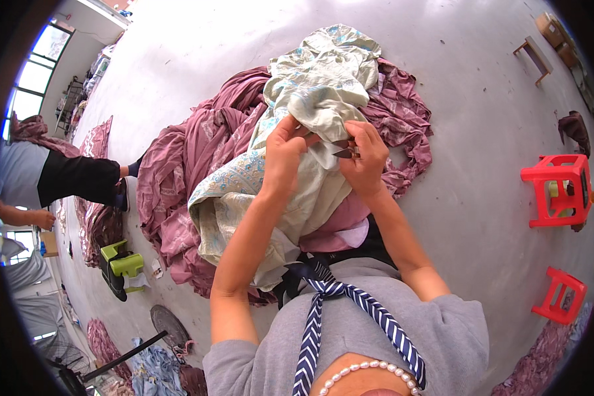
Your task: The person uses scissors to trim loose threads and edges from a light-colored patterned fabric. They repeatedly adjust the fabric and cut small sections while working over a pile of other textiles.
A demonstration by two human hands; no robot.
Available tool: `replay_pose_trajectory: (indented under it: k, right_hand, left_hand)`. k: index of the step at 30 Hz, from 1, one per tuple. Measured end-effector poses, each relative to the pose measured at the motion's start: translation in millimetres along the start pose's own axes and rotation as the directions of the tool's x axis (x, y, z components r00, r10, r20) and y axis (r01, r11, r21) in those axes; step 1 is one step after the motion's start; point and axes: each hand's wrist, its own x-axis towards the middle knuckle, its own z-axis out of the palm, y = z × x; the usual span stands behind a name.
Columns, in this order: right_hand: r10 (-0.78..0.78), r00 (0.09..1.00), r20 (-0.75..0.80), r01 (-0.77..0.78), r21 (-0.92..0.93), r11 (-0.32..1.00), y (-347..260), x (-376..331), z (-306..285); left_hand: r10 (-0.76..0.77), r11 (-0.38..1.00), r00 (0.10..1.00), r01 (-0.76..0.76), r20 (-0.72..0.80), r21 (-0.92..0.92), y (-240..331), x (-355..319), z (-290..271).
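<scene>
A pale green patterned cloth point(327, 63) lies bunched over my lap and spreads away in front of me. My left hand point(285, 153) pinches a fold of it between thumb and fingers. Just to the right, my right hand point(365, 157) is closed around small dark thread snips point(342, 150), whose blades point left toward the pinched fold. Whether the blades touch the cloth I cannot tell. Beneath the pale cloth, a large heap of dusty-pink fabric point(178, 158) covers the floor on both sides.
To the left stands another person point(66, 175) in dark trousers, near a green stool point(122, 262). Two red plastic stools point(561, 191) are on the right, with a small wooden stool point(533, 59) farther off. Fabric piles point(155, 369) and a black stand fill the lower left.
</scene>
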Motion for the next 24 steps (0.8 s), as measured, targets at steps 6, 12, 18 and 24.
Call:
replay_pose_trajectory:
  k: [6, 12, 18, 24]
  right_hand:
    - [-0.044, 0.99, 0.137, 0.045, -0.003, 0.999, -15.3, 0.3, -29.0]
    - [-0.06, 0.973, 0.225, 0.048, 0.056, 0.997, -15.2, 14.6, -52.5]
    - [0.574, 0.666, 0.476, -0.746, 0.419, 0.517, -7.1, 63.9, -85.4]
    - [0.395, 0.676, 0.622, -0.72, 0.442, 0.535, -28.3, 126.6, -92.4]
  left_hand:
    - [0.654, 0.097, 0.707, -0.432, 0.27, 0.897, -10.9, 6.5, 15.5]
    - [0.379, -0.17, 0.504, -0.786, 0.776, 0.594, 10.8, 38.9, 3.9]
    - [0.014, 0.88, 0.946, -0.166, 0.325, 0.446, 55.6, 33.4, 21.5]
    - [-0.132, 0.976, 0.833, 0.015, 0.537, 0.216, 92.6, 26.4, 11.9]
